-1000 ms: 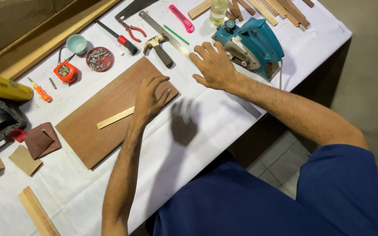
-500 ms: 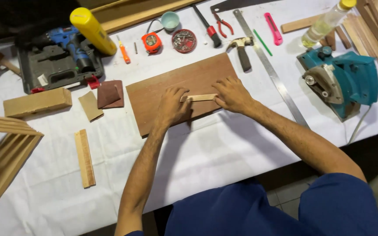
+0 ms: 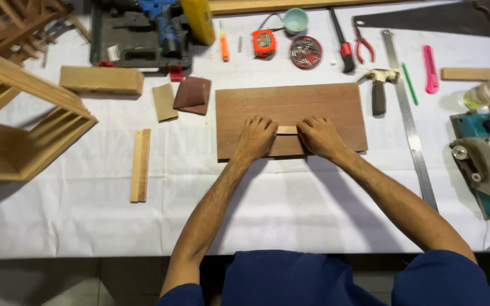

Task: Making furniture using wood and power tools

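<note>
A: Where is the strip [image 3: 286,130] right now?

B: Lying flat on the board [image 3: 290,107], about midway along it and nearer the front edge. The board itself rests on the white-covered counter [image 3: 290,209], in front of the tin of nails [image 3: 305,52] and the tape measure [image 3: 264,43].

A: And the hands?

B: Both are down on it. The left hand [image 3: 254,137] presses one end and the right hand [image 3: 320,136] the other, fingers curled with the tips on the wood. Only a short pale piece of the strip shows between them. They are pinning it rather than closing around it.

A: How would it handle, do you think?

B: Light and stiff, I'd judge, being a thin slat of pale wood. It looks slim enough to snap if bent, and smooth enough to slide on the board's flat face. Pressing near both ends, as here, seems the sound way to keep it from skating. The board looks heavier and rigid, best lifted by its long edges.

A: Anything close by?

B: A hammer [image 3: 379,90] and a steel rule [image 3: 408,119] to the right, then a teal power saw [image 3: 483,164]. To the left lie sandpaper [image 3: 193,94] and another slat [image 3: 140,164].
</note>
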